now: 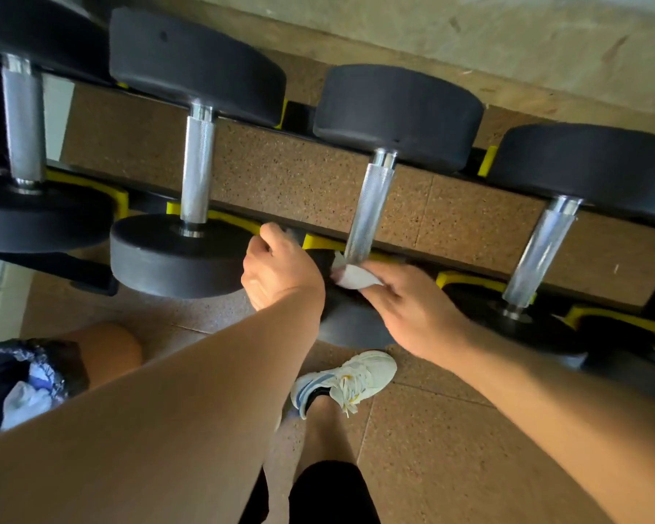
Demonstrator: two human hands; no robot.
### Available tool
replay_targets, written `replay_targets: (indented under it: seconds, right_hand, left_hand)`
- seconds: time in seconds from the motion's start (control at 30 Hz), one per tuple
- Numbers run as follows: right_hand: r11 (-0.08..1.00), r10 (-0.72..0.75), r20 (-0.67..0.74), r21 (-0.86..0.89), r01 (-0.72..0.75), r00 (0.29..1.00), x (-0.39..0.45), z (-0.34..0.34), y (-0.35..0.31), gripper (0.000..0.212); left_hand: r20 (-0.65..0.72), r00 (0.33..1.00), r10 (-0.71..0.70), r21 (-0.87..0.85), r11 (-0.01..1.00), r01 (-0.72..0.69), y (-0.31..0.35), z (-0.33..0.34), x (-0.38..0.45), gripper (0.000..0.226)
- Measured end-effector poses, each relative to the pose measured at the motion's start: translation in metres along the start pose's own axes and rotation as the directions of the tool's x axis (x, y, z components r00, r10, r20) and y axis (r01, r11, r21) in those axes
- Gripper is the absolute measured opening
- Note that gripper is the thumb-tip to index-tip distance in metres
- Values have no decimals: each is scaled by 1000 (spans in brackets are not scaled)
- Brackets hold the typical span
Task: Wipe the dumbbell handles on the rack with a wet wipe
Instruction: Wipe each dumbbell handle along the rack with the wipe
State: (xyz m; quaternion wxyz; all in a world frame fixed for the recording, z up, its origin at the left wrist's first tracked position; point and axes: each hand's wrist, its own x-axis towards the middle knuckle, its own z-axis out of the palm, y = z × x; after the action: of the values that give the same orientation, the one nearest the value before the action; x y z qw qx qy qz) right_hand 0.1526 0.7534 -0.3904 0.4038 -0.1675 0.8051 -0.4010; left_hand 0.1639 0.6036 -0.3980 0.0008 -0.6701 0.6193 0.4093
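A gym: black dumbbells (pixel 386 153) on a yellow-cradled rack (pixel 318 242).

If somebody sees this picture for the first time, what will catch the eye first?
Probably the row of black dumbbells on the yellow-edged rack, their chrome handles shining across the upper half. Next, at centre, the right hand pressing a white wipe at the near end of one handle, with the left hand beside it.

Open gaps are seen between the steel handles (pixel 371 209), with cork floor (pixel 280 172) showing through, so room is left for a hand to pass around each bar. Either end is closed off by black weights (pixel 398 115). The near rail's yellow cradles (pixel 320 242) are crowded by both hands.
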Motion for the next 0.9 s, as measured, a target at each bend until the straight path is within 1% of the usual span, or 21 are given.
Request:
replay_targets:
  seconds: [0.03,0.07,0.1,0.13,0.17,0.2,0.23,0.27,0.3,0.33,0.37,0.47,0.57,0.63,0.7,0.73,0.77,0.8,0.83,0.87,0.9]
  right_hand:
    - [984,97,-156,163,-72,983,-11,-1,0,31]
    - [948,233,-345,291,-133,909,-17,-5,-3,30]
    - [892,400,-515,408,-193,758,-18,-13,-7,29]
    - [794,572,-578,569,-215,583,-14,-19,-12,26]
    - [666,705,-534,725,-176,466,-4,-25,-19,24]
    - [542,790,-446,828,-141,421,10,-30,-27,23]
    - [461,829,-378,879,-120,412,26,-33,-36,22]
    - [428,833,-335,895,-128,441,44,-33,-45,19]
    - [454,812,-325,874,-173,485,61,-29,-53,16]
    - [515,782,-344,827,-227,519,75,-23,-62,21]
    - [589,752,-393,761,-273,529,83,-16,-68,28]
    - [802,594,-545,458,-384,591,76,1,-67,34]
    - [885,454,-552,185,-428,699,51,6,-53,31]
    - [891,329,-480,-127,-436,813,37,1,-46,26]
    - [793,282,-252,-482,-373,926,26,-5,-47,24]
    - [736,308,-116,-599,-314,944,21,-7,-48,25]
    - [718,353,-26,-634,-288,935,17,-10,-47,24]
    - [733,406,19,-604,-313,914,16,-17,-45,20]
    - [764,466,-5,-502,-406,885,18,-26,-43,15]
    - [785,527,-90,-329,-525,845,22,-36,-40,14]
    - [787,590,-217,-60,-614,778,27,-47,-40,16]
  left_hand:
    - [1,1000,-1,6,1000,1,0,0,0,39]
    - [4,1000,-4,14,1000,4,1,0,0,39]
    - [4,1000,-8,17,1000,8,2,0,-1,40]
    - [-1,1000,-14,15,1000,14,3,0,-2,42]
    - [-10,1000,-17,11,1000,17,5,-1,-3,43]
    - [-17,1000,-19,5,1000,19,6,-2,-5,43]
    - [-20,1000,-21,-1,1000,21,7,-1,-6,44]
    - [-21,1000,-23,0,1000,23,8,-1,-7,44]
    - [-24,999,-26,8,1000,27,9,-1,-7,44]
    - [-29,999,-29,16,999,30,8,-1,-6,44]
    - [-31,999,-32,16,999,33,9,-1,-6,44]
    - [-34,999,-33,30,999,34,9,1,-4,43]
    - [-27,999,-16,34,999,17,7,1,-2,43]
    - [-26,999,-18,40,999,19,5,1,-1,43]
    - [-11,1000,-18,44,999,18,6,0,-1,42]
    - [-8,1000,-18,47,999,18,6,0,-1,42]
    - [-6,1000,-20,57,998,20,7,-1,-1,42]
    - [1,1000,-23,61,998,23,7,-1,-2,41]
    - [10,1000,-24,60,998,24,7,-1,-2,40]
    - [19,999,-28,56,998,27,8,-2,-1,40]
    - [30,999,-31,64,998,29,7,-1,0,38]
